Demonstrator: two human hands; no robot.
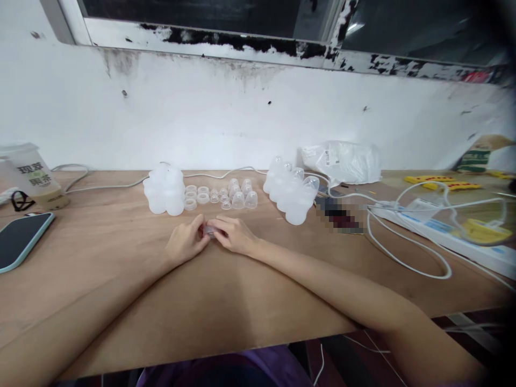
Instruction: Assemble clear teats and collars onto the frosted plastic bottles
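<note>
While our left hand [187, 240] and right hand [237, 235] meet over the tabletop [193, 312], we pinch a small translucent piece [210, 231] between them, the fingertips of both hands clamped on it. We cannot tell its full shape, since our fingers cover much of it. It sits between the back edge and the front edge, well in from both side edges.

Just beyond our hands, toward the back edge, we have pale rings [190, 203] set out in short rows, then small clear teats [224, 198], then clear domed caps [238, 201], all near one another. Beside the rings, on their left, we see a cluster of white bottles [164, 189]; to the right of the caps stands a second group of bottles [288, 196], several topped with clear domes.

By the back edge, behind that second group, lies a crumpled white bag [341, 164]. Toward the left edge we have a phone [24, 239] lying flat and, farther back, a cup [36, 180]. Toward the right edge lies a white power strip [437, 230].
</note>
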